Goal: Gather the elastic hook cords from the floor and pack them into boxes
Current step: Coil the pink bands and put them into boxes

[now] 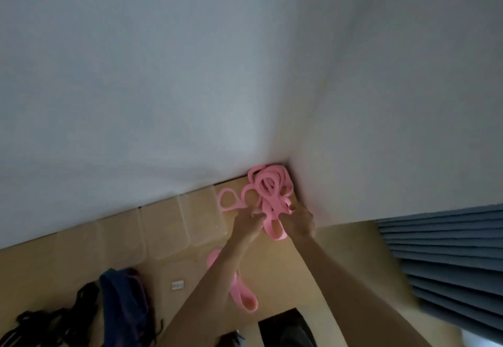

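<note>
A tangle of pink elastic cords (268, 188) with loop ends lies in the floor corner where two white walls meet. My left hand (249, 222) and my right hand (300, 221) are both stretched out to the tangle's near side, fingers curled round pink strands. One pink loop (276, 231) hangs between the two hands. Another pink cord (242, 296) lies on the floor under my left forearm. Clear plastic boxes (168, 229) stand in a row along the wall to the left of the tangle.
Dark blue and black cords or fabric (119, 300) are heaped at the lower left. A blue pleated curtain (446, 259) hangs at the right. A small white label (177, 285) lies on the tan floor. A dark object (288, 327) sits at the bottom edge.
</note>
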Demonstrator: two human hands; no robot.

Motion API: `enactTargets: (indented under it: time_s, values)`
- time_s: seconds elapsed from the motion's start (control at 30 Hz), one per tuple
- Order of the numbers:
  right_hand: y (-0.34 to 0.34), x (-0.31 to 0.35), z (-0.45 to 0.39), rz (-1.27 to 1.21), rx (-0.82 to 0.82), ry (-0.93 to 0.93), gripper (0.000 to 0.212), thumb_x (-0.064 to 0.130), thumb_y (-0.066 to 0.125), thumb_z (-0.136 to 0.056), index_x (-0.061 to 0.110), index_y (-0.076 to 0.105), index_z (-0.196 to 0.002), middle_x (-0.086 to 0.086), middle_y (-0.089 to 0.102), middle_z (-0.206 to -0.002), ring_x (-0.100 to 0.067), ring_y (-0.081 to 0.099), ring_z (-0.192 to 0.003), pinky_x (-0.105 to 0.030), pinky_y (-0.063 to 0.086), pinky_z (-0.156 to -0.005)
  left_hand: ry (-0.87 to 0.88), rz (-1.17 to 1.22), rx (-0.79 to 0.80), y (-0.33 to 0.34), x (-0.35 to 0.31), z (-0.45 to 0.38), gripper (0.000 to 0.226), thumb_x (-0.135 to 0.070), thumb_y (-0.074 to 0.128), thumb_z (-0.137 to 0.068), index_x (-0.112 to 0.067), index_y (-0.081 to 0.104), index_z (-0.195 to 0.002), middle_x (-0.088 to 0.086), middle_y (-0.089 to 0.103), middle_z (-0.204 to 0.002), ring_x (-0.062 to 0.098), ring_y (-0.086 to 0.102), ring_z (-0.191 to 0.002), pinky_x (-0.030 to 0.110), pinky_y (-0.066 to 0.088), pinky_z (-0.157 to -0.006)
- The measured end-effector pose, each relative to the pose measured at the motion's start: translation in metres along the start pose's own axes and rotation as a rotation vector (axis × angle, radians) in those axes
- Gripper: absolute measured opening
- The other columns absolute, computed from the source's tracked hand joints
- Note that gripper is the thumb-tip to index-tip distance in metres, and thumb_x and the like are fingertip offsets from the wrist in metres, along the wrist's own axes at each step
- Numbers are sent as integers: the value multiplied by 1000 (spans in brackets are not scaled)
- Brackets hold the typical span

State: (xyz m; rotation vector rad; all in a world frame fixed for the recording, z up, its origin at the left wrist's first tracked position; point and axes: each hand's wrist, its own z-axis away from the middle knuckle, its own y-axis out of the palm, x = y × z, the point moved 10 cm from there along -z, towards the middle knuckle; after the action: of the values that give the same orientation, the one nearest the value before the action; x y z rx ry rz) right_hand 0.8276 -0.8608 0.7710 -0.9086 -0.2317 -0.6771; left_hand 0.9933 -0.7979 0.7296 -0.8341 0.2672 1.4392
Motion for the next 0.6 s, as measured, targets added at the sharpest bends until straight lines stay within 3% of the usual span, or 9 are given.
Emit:
enactTargets:
  time_s: [0.13,0.2,0.33,0.37,0.47,0.6]
  values:
    - [6,-4,-14,31,-19,27,37,10,65,-84,8,65,-121,-14,69,-116,-31,66,-105,-31,50,-83,-47,132,37,16,9,-8,13,-8,64,-84,-16,74,-82,10,74,-84,21,71,-74,34,57,-74]
    - [6,-2,-19,99,-23,17,31,12,61,-87,9,69,-117,-13,71,-111,-30,67,-100,-29,50,-79,-56,148,51,18,10,-10,16,-9,64,-85,-21,72,-77,11,76,-89,28,73,-87,40,58,-86]
    - [14,9,-24,117,26,-13,24,16,64,-88,8,70,-110,-12,72,-107,-20,66,-83,-16,47,-67,-94,182,45,14,7,-13,20,-8,63,-89,-23,67,-78,16,74,-93,34,72,-92,44,57,-90]
    - [18,9,-23,88,49,-8,28,19,70,-85,9,69,-111,-11,72,-108,-18,64,-79,-14,45,-63,-105,196,45,12,7,-13,18,-7,63,-90,-21,68,-79,16,73,-91,33,72,-89,42,57,-89]
    - [19,5,-18,27,35,35,46,17,78,-79,6,62,-120,-11,68,-114,-25,65,-92,-22,42,-66,-115,204,53,6,6,-11,10,-7,61,-90,-8,71,-93,12,70,-80,23,66,-74,30,54,-71]
    - [11,-1,-12,-68,-45,55,21,5,71,-81,-2,69,-100,-14,72,-96,-17,56,-67,-10,28,-41,-99,134,37,-7,6,-3,9,-14,63,-87,-8,69,-86,8,66,-74,19,60,-67,25,45,-65]
